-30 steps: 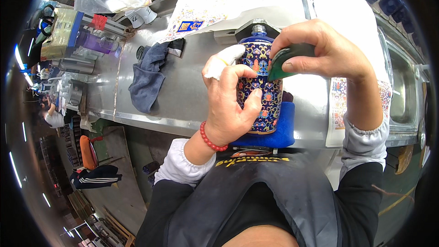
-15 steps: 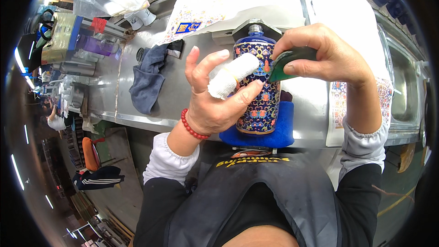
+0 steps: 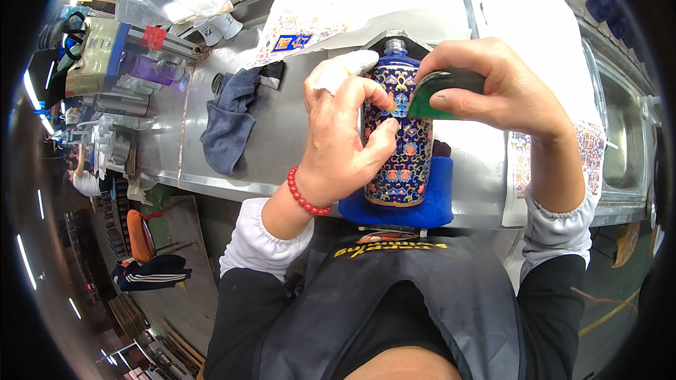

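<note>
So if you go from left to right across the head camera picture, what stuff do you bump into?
Orange chair → grey cloth → left hand → blue patterned bottle → right hand holding a green pad → metal sink.

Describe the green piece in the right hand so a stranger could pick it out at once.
Start at the metal workbench, then find the tall blue patterned bottle standing on a blue pad at its near edge. The right hand presses a small flat green piece against the bottle's shoulder. It is the only plain green thing there; the left hand holds white cloth.
</note>
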`<state>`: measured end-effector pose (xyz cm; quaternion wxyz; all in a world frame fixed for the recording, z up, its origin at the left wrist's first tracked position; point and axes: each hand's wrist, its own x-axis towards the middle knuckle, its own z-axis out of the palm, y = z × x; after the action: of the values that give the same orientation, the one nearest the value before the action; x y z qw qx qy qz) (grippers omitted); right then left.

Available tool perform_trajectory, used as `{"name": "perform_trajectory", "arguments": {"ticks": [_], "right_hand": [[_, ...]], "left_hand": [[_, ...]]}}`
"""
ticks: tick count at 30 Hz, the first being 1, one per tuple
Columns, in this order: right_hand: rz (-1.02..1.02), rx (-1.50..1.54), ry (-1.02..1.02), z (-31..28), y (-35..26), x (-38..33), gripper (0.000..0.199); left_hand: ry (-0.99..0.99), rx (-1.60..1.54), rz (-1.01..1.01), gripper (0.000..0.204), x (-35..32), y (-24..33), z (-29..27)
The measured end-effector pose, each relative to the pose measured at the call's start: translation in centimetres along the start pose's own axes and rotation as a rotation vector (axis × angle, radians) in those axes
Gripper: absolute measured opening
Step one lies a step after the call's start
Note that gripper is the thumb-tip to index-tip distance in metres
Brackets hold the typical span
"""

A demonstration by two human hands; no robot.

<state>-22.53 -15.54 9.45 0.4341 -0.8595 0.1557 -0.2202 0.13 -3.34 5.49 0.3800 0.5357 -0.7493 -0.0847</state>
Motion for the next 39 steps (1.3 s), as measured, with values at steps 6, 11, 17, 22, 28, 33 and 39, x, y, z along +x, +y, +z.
{"name": "perform_trajectory", "arguments": {"ticks": [6, 11, 17, 22, 28, 33, 39], "right_hand": [[-0.116, -0.027, -0.027, 0.3, 0.1, 0.5, 0.025], [-0.162, -0.089, -0.019, 0.2, 0.2, 0.3, 0.023], [-0.144, -0.077, 0.032, 0.5, 0.2, -0.2, 0.027], [-0.108, -0.013, 0.030, 0.5, 0.2, -0.8, 0.026], [-0.105, 0.018, 0.048, 0.8, 0.6, -1.2, 0.025], [-0.117, 0.010, 0.046, 0.8, 0.7, -1.3, 0.024], [-0.125, 0.016, 0.046, 0.8, 0.7, -1.2, 0.023]], "left_hand": [[-0.008, 0.015, -0.021, 0.028, 0.0, 0.2, 0.2], [-0.034, 0.001, -0.038, 0.024, 0.1, 0.2, 0.0], [-0.007, 0.123, 0.256, 0.029, 0.2, -0.6, -0.7], [0.001, 0.171, 0.368, 0.037, -0.6, -1.4, -1.2], [0.024, 0.293, 0.488, 0.033, -1.1, -2.3, -1.2], [0.053, 0.278, 0.481, 0.035, -1.3, -2.4, -1.1], [0.067, 0.339, 0.485, 0.036, -1.2, -2.3, -1.0]]}}
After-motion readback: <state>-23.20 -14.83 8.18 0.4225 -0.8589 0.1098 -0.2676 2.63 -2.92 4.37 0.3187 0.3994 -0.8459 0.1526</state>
